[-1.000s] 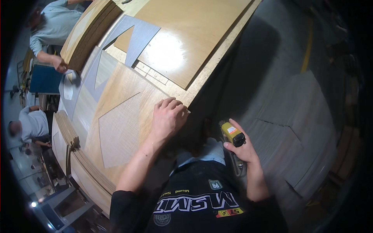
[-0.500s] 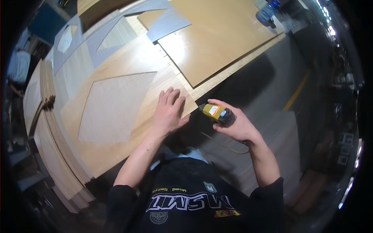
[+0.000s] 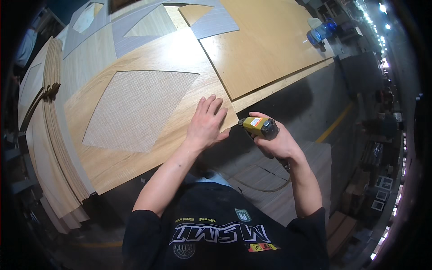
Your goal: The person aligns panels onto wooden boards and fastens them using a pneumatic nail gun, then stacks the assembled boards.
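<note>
My right hand [image 3: 282, 143] is wrapped round the grip of a yellow and black nail gun [image 3: 257, 125]. The tool's nose is at the right corner of a wood-grain board [image 3: 180, 49]; whether it touches the edge cannot be told. A thin air hose [image 3: 265, 191] hangs below the grip. My left hand [image 3: 206, 123] lies flat on the board close to that corner, fingers spread and holding nothing. Set into the board's face is a woven-textured, pale panel [image 3: 135, 108] with a curved, angular outline.
A large tan board [image 3: 261, 45] lies beyond on the bench. Grey and pale cut panels [image 3: 148, 22] spread along the far left. A stack of boards [image 3: 58, 121] stands at the left. A blue bottle [image 3: 320, 32] sits at the far right, above the dark floor [image 3: 297, 103].
The view has shifted, so the boards appear differently placed. Both hands show a little farther right in the picture, and the nail gun is still at the board's corner.
</note>
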Available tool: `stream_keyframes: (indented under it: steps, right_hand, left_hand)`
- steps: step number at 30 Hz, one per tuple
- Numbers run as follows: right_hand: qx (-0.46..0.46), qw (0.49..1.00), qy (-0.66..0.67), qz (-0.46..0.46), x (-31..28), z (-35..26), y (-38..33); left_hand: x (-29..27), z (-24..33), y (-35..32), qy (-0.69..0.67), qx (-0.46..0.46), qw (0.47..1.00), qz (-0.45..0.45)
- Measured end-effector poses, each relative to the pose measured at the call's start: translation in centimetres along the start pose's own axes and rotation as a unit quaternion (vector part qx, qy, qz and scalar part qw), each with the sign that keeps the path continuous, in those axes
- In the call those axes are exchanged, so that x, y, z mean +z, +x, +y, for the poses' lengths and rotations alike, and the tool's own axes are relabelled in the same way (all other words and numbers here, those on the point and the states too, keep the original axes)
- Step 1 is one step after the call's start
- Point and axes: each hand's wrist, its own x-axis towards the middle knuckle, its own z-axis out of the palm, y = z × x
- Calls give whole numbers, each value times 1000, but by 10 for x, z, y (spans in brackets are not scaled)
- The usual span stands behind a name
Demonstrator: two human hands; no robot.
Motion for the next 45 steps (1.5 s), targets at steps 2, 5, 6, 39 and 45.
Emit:
stream_keyframes:
  steps: [2, 5, 6, 39, 45]
  right_hand:
    - [2, 1000, 3, 5, -1, 1, 1]
    - [14, 1000, -9, -8, -3, 1, 1]
    - [13, 1000, -10, -9, -3, 1, 0]
    - [-36, 988, 100, -114, 158, -40, -80]
    - [-152, 956, -96, -230, 82, -121, -89]
  left_hand:
    - [0, -1, -1, -1, 0, 1000, 2]
    - [1, -1, -1, -3, -3, 1000, -2]
    - [1, 1, -1, -3, -1, 1000, -3]
    - [-194, -74, -359, 182, -427, 867, 181]
    - [-186, 46, -275, 36, -355, 893, 273]
